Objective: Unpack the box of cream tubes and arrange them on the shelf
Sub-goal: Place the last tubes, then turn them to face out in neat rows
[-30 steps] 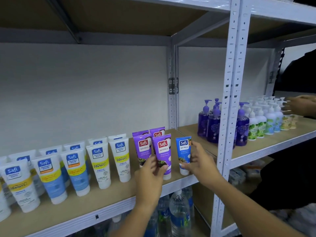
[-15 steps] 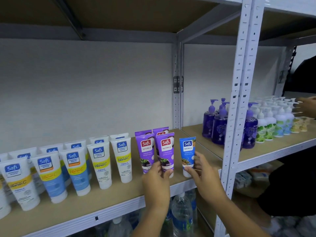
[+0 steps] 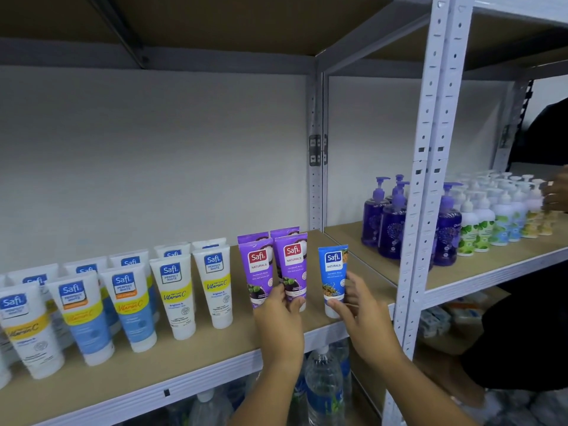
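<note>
Bare shelf (image 3: 372, 279) beside blue tube (image 3: 333, 273)

Even, fairly bright light; underside of the upper shelf (image 3: 215, 23) in shadow. Wide-angle bending at the edges, left-edge tubes (image 3: 27, 327) softly blurred.

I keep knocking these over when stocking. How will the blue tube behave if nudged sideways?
The blue tube stands tall on its narrow white cap, so it probably tips easily. It stands alone, apart from the purple tubes, so nothing would catch it. The right hand pinches it low; its glossy, likely soft body may give slightly.
</note>
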A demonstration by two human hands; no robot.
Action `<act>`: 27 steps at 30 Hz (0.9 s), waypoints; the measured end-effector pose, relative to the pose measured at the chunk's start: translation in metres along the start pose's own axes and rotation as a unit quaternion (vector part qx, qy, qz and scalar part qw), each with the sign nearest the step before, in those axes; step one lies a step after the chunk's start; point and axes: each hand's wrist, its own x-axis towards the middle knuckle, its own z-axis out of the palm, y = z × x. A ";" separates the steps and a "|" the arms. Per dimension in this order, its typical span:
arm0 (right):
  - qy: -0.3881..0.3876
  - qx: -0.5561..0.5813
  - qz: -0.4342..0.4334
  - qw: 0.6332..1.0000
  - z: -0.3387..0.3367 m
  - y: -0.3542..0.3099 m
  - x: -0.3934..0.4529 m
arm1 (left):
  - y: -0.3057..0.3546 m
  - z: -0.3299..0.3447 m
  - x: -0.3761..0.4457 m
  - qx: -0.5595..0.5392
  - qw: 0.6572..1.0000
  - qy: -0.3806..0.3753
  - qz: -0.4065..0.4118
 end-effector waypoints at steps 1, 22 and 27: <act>0.001 0.000 0.000 1.000 0.000 0.000 0.000 | 0.000 0.000 0.000 -0.002 1.000 -0.001 -0.001; 0.005 -0.014 -0.006 1.000 0.001 0.001 0.000 | -0.014 -0.016 -0.009 0.000 0.999 -0.021 0.037; -0.032 -0.015 -0.013 0.999 0.012 -0.015 -0.008 | -0.033 -0.080 -0.017 0.114 0.959 -0.102 0.239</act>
